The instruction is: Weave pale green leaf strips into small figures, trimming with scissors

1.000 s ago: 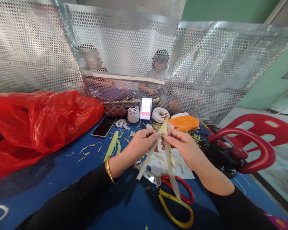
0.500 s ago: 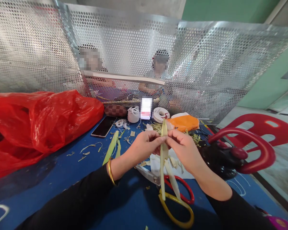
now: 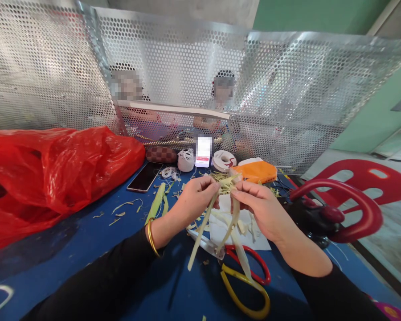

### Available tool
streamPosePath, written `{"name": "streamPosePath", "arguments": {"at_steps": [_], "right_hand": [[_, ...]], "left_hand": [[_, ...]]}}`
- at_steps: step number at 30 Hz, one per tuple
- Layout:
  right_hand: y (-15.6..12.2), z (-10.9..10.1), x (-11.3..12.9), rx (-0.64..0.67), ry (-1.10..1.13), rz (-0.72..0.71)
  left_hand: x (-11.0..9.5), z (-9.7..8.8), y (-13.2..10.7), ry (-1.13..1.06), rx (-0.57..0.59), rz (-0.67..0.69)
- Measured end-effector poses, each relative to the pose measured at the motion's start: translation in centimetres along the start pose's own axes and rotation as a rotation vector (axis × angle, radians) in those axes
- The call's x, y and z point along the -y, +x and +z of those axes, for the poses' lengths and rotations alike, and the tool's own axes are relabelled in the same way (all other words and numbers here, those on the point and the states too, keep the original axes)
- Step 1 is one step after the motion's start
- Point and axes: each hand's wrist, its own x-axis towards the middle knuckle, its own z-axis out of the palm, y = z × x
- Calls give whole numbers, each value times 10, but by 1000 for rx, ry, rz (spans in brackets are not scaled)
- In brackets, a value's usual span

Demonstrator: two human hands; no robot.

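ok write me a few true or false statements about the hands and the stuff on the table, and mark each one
1. The left hand and right hand pinch flat, pale yellow-green plant strips. True.
2. The silver metal scissors are in the right hand. False: the scissors lie on the blue table.
3. The rounded brown checkered case lies right of the crumpled red plastic bag. True.
4. The rectangular dark-screened phone lies face down. False: the phone's screen faces up.
5. A shiny gold metal bangle circles the left wrist. True.
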Motion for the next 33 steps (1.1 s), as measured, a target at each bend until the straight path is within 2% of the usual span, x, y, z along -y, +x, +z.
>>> {"name": "streamPosePath", "arguments": {"at_steps": [6,14,17,21,26,33], "right_hand": [[2,2,-2,-39,-16,-21],[4,1,-10,-181,-166,-178],[2,3,-9,-177,-243,-186],[-1,5,-7,-134,-297,-167],[-1,5,-5,-73,-190,-134],[-2,3,1,-49,41,-13]], "left_hand": [[-4,2,-3,47,36,35],[-5,7,-7,11,159,29],[-3,7,-6,-27,180,21],[1,9,-5,-26,138,18],[5,8,-3,-45,132,15],[3,1,-2,72,26,47]]}}
